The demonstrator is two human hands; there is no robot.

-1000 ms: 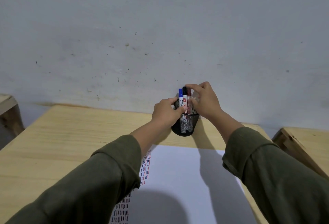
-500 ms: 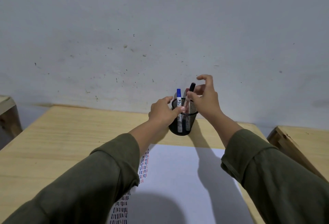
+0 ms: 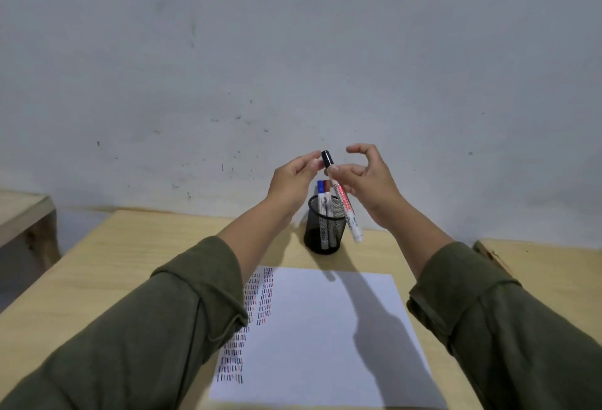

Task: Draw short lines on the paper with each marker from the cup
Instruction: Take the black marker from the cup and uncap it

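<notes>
wall [image 3: 293, 51]: pale grey, scuffed, dark specks, fills upper view | tabletop [image 3: 130, 263]: light wood, set against wall | left: second wooden piece [image 3: 22, 214], apart from tabletop | right: another wooden piece [image 3: 547, 263] near tabletop | light: dim, hard shadows cast toward viewer

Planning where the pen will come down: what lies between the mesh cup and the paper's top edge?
Bare wooden table, crossed only by shadow, in the head view between cup and paper.
</notes>
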